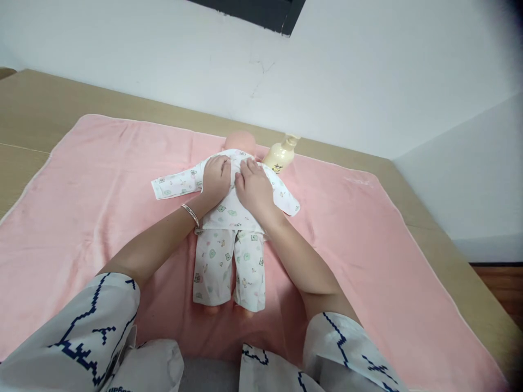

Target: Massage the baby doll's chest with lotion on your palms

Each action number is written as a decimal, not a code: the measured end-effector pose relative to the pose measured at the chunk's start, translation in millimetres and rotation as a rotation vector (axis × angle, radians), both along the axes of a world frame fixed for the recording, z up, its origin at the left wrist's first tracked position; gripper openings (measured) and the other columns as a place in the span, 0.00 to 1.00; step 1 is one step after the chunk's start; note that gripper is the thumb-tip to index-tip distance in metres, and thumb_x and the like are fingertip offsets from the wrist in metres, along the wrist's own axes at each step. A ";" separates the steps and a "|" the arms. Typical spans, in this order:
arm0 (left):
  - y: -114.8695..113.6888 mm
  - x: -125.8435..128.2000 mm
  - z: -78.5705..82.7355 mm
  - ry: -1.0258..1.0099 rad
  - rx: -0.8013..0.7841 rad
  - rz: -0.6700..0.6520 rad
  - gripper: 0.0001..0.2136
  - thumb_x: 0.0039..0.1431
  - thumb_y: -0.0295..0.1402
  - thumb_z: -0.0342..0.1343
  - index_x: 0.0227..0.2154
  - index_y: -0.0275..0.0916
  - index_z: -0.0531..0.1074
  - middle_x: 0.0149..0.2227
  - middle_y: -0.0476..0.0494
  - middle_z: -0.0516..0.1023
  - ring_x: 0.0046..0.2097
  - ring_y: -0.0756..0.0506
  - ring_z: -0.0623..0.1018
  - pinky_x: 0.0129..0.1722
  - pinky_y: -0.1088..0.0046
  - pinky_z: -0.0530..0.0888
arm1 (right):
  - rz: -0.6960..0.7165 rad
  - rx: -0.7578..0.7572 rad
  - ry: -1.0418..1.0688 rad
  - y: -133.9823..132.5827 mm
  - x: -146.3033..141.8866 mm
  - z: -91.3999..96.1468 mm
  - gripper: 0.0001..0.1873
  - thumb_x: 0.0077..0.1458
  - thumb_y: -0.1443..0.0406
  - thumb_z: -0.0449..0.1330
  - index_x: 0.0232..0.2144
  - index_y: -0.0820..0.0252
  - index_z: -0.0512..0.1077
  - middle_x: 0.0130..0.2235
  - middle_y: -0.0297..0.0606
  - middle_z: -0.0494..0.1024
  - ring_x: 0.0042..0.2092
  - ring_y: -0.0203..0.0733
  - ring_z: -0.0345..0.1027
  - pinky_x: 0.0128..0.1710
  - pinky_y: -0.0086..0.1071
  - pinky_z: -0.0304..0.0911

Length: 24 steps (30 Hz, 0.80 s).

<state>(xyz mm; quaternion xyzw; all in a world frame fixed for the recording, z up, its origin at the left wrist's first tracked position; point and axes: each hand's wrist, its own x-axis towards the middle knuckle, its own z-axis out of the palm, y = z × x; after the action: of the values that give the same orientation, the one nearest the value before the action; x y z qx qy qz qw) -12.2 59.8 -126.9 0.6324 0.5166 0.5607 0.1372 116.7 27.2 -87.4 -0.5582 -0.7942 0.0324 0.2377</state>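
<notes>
Centrally, hands [217,177] [256,188] on doll [235,216], blanket side edges [54,158] well apart

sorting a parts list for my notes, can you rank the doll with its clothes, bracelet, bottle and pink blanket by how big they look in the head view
1. pink blanket
2. doll, clothes included
3. bottle
4. bracelet

No two look alike in size here.

Wht/navy slvs [90,321], slvr bangle [192,213]

Light-brown table [57,103], creased pink blanket [351,234] spread on it
</notes>
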 end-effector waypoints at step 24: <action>-3.1 2.2 5.4 0.109 0.015 0.019 0.12 0.61 0.27 0.46 0.39 0.42 0.74 0.46 0.42 0.79 0.52 0.42 0.73 0.59 0.60 0.68 | -0.069 0.039 0.187 16.3 13.0 -6.0 0.26 0.65 0.61 0.42 0.56 0.65 0.70 0.61 0.46 0.71 0.65 0.48 0.60 0.66 0.44 0.55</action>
<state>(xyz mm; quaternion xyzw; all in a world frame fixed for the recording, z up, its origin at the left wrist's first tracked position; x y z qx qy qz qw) -10.0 56.7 -121.5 0.6579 0.5251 0.5306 0.0991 129.8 43.5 -93.4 -0.5752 -0.7493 0.0606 0.3225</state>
